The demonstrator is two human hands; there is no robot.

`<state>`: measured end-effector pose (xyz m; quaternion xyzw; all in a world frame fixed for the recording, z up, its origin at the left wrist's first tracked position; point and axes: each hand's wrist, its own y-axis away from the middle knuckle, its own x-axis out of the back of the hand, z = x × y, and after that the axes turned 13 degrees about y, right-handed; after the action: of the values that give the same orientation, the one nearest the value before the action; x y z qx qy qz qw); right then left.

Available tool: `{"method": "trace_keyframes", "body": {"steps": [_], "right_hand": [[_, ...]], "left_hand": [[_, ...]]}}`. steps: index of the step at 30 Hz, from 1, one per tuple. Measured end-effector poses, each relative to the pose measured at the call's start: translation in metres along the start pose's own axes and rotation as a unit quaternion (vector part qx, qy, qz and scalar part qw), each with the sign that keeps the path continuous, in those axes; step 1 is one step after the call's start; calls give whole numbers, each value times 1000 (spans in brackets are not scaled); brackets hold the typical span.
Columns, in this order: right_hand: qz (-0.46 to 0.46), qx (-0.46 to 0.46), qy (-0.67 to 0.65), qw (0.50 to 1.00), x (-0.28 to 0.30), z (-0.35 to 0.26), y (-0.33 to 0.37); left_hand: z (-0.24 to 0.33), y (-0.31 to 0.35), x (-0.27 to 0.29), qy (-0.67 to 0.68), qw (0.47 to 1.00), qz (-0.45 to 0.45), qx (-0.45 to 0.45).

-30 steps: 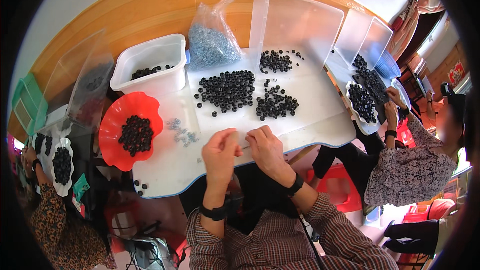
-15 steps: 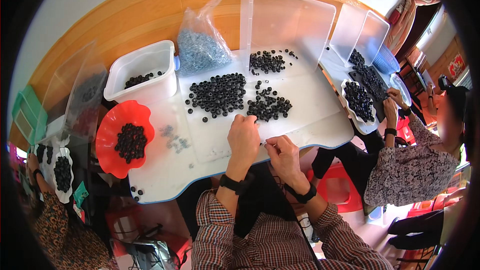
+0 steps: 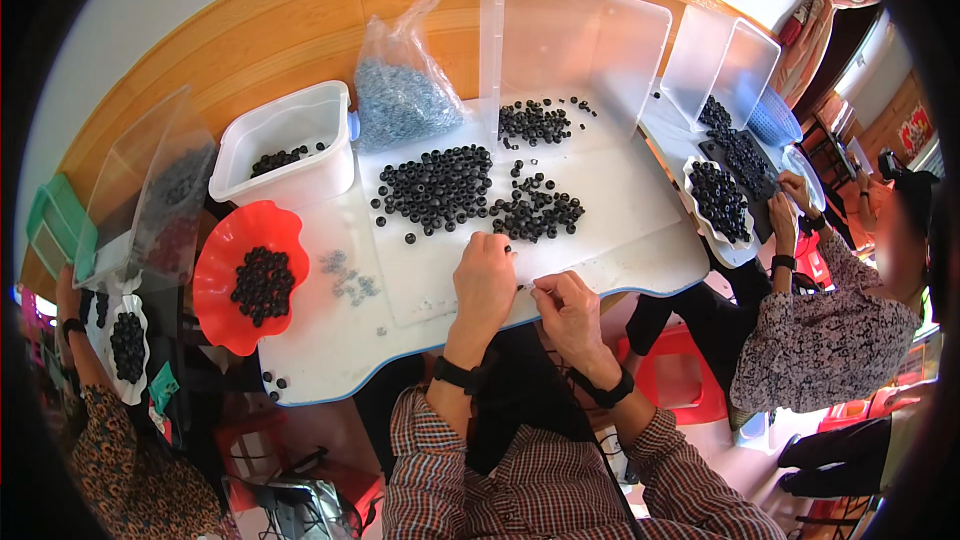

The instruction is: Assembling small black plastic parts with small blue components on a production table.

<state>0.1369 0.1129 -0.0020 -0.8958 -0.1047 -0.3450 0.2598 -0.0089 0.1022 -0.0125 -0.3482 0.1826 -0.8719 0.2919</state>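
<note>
Above the front edge of the white table my two hands are close together, fingers pinched. My left hand [image 3: 484,285] is closed, and a small black part [image 3: 508,249] shows at its fingertips. My right hand [image 3: 572,318] pinches too; a tiny dark tip [image 3: 522,287] sticks out beside its fingers, too small to name. Beyond my left hand spreads a large pile of round black parts [image 3: 435,188], some with holes. Just right of it is a looser pile of black parts [image 3: 540,212]. Farther back lie smaller black parts [image 3: 535,124] by an upended clear bin [image 3: 585,50].
To the left, a red scalloped bowl [image 3: 215,280] and a white tub [image 3: 285,105] hold black parts. A bag of bluish clear pieces [image 3: 408,105] stands at the back. Small clear pieces [image 3: 350,282] lie near the bowl. People work at tables on both sides.
My hands have barely shifted; the black part at my left fingertips shows more plainly now. The person at the left has reached farther forward, toward the green basket.
</note>
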Motion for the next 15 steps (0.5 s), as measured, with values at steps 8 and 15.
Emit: {"method": "trace_keyframes", "body": {"steps": [8, 15], "right_hand": [[-14, -8, -37, 999, 0, -5, 1], [-28, 12, -68, 997, -3, -23, -2]], "left_hand": [[13, 26, 51, 606, 754, -24, 252], [32, 44, 85, 698, 664, 12, 266]]}}
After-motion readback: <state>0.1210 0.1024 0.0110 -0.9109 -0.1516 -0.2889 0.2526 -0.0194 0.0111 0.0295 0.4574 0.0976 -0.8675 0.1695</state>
